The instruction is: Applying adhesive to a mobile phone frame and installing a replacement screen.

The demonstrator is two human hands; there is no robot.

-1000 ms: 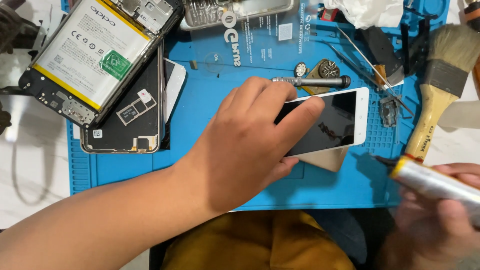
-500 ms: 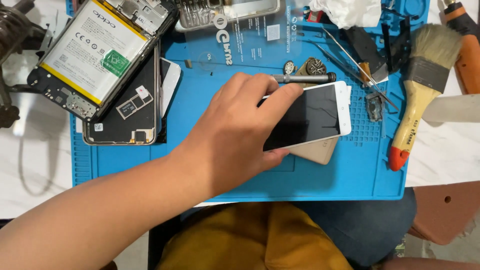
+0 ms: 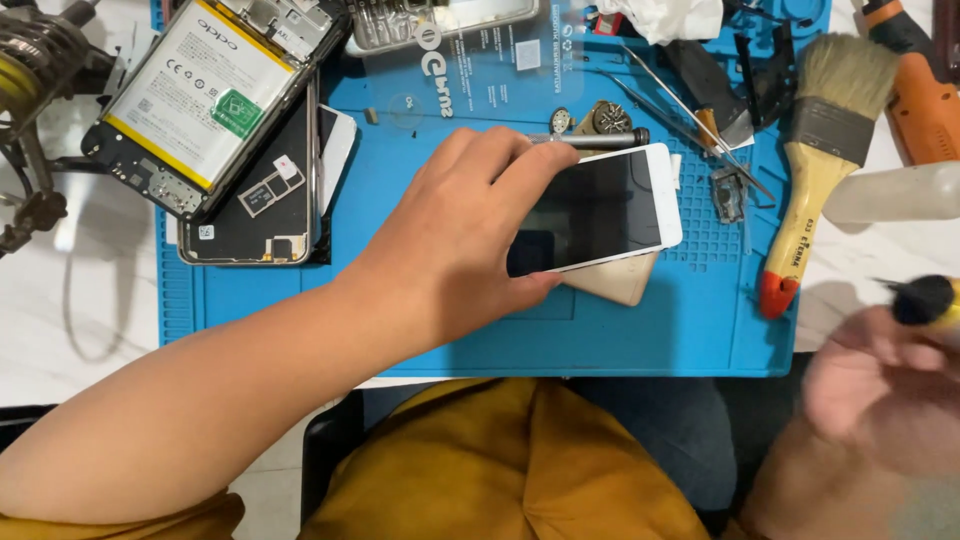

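pressing down, the left hand grips the white smartphone on the blue repair mat; the blurred right hand holds a dark-tipped tool.

The phone is pinned on the mat under the left hand, sticking out to that hand's right. A screwdriver is laid just beyond the fingertips, touching the phone's far edge. An opened phone is placed far-left of the left hand, overlapping another one. A brush is set right of the phone, beyond the right hand, which is kept off the mat, near-right.
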